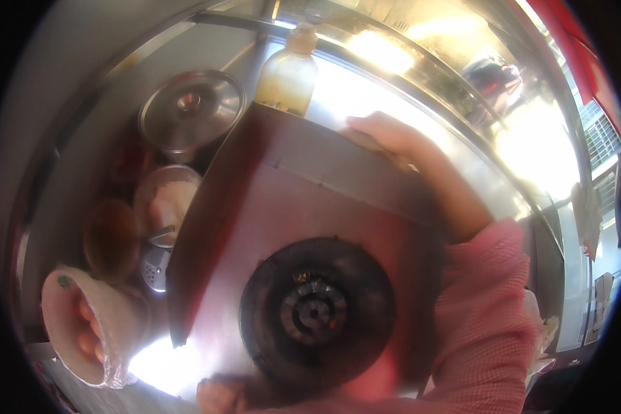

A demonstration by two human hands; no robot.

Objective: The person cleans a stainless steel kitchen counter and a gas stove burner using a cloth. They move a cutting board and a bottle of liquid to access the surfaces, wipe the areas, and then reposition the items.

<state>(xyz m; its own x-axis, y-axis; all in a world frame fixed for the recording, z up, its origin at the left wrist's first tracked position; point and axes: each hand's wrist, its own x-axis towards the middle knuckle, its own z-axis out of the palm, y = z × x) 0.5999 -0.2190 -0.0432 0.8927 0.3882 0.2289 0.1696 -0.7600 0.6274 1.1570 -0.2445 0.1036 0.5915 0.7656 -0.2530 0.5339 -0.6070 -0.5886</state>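
My right hand [388, 135], in a pink sleeve, reaches over the far rim of a metal wind guard [310, 139]. Its fingers are partly hidden and blurred; a thin tan edge shows beneath them, and I cannot tell whether it is held. Within the guard sits a round black gas burner [315, 310] with a ringed centre. At the bottom edge my left hand [220, 396] is near the burner's front, blurred and cut off by the frame. Just behind the guard stands a clear plastic bottle [288, 77] containing some yellowish liquid, left of my right hand.
Left of the guard are a steel lid [191, 111], a bowl of pale contents [171, 207], a perforated utensil [155, 268] and a dark round container [111, 240]. A plastic-lined bucket [119, 310] holds several eggs [89, 331]. A metal-framed glass panel [445, 67] borders the far side.
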